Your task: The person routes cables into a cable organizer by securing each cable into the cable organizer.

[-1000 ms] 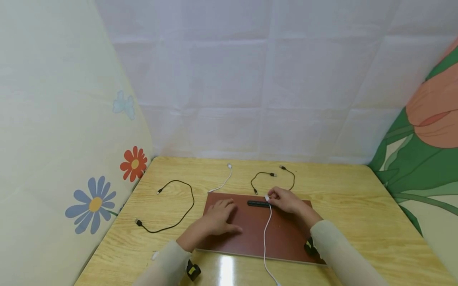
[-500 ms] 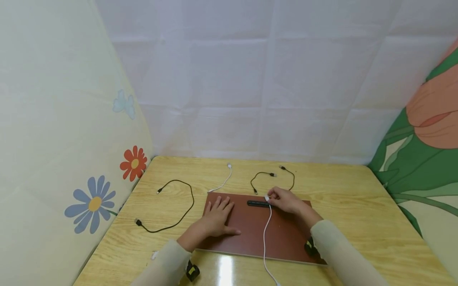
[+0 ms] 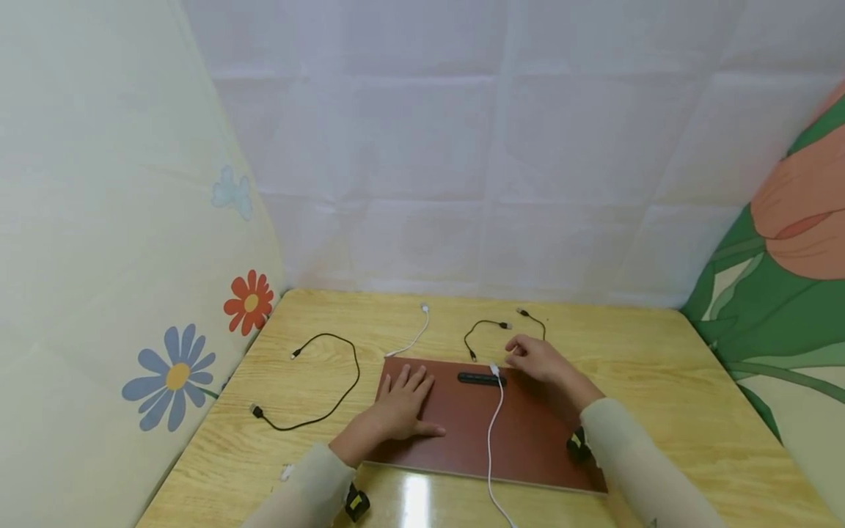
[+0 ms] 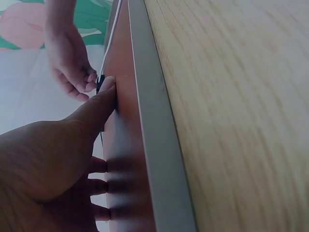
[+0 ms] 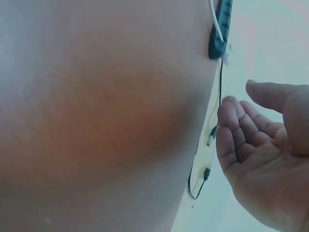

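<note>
A reddish-brown board (image 3: 455,433) lies on the wooden table, with a narrow black slotted bar (image 3: 477,379) near its back edge. Across the bar's right end runs a white cable (image 3: 491,440), its plug just behind the bar and its other end running past the board's front edge. My left hand (image 3: 394,411) rests on the board's left part with fingers spread. Beside the cable's plug, at the back right of the board, my right hand (image 3: 538,359) hovers with loosely bent fingers. In the right wrist view the thumb stands apart from them and nothing is held.
A long black cable (image 3: 356,359) curves across the table at left. Behind the board lie a short white cable (image 3: 417,337), a short black cable (image 3: 469,337) and another black cable (image 3: 536,319), partly hidden by the right hand. A small white piece (image 3: 287,472) lies beside the left sleeve.
My left hand has flattened onto the board. My right hand has let go of the white cable's plug and moved slightly back and right; the cable stays on the bar.
</note>
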Motion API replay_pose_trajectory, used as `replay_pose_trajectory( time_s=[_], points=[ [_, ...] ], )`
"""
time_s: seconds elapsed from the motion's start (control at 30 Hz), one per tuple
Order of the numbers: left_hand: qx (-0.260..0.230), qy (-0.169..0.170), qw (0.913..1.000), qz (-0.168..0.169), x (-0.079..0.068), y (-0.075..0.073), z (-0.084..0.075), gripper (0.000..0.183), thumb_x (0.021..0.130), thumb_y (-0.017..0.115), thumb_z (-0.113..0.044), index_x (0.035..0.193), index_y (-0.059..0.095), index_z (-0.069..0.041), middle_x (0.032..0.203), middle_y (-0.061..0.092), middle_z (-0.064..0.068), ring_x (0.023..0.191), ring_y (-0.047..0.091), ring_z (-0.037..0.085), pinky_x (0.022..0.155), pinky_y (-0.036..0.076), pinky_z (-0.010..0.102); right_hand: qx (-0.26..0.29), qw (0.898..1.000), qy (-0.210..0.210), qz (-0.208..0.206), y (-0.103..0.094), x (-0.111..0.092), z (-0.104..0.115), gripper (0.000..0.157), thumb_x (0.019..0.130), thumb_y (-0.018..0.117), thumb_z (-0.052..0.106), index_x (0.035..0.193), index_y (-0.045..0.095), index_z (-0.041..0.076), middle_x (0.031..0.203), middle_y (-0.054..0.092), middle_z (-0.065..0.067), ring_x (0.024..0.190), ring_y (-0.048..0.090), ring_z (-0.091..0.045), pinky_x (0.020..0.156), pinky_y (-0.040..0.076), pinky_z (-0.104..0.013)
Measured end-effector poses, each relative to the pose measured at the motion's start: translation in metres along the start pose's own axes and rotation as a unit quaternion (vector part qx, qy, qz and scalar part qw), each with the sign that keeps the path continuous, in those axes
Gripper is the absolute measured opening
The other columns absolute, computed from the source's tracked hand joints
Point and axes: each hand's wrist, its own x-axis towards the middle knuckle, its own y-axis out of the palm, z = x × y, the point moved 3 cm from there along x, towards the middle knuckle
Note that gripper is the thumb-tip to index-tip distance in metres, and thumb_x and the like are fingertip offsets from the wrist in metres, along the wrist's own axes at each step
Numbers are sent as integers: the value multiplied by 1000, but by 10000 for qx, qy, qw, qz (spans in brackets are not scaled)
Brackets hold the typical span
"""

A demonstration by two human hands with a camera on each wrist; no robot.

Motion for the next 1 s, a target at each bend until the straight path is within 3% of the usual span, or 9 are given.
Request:
replay_pose_trajectory(
  time_s=[0.4,0.73,1.0],
  points=[
    [116,-76,9999,37,-3,-1,-4,101,86,64,-69,161,27,-12,168,20,12,154,12,40,119,14,65,-181,9956,641,-659,-29,11,-26,40,102,55,17,132,52,-9,119,61,-26,102,61,-36,82,52,-47],
    [204,-102,9997,10,0,5,0,101,86,60,-72,161,26,-14,168,18,10,155,10,38,119,14,66,-97,9920,950,-820,-37,22,-46,46,101,54,16,137,48,-11,127,56,-30,111,57,-42,86,51,-50],
    [178,-103,9998,8,1,5,0,100,87,61,-70,161,26,-14,168,18,11,155,10,38,119,13,66,-207,9925,927,-776,-38,28,-52,53,101,53,15,143,39,-15,125,50,-33,88,54,-31,73,46,-41]
  ],
)
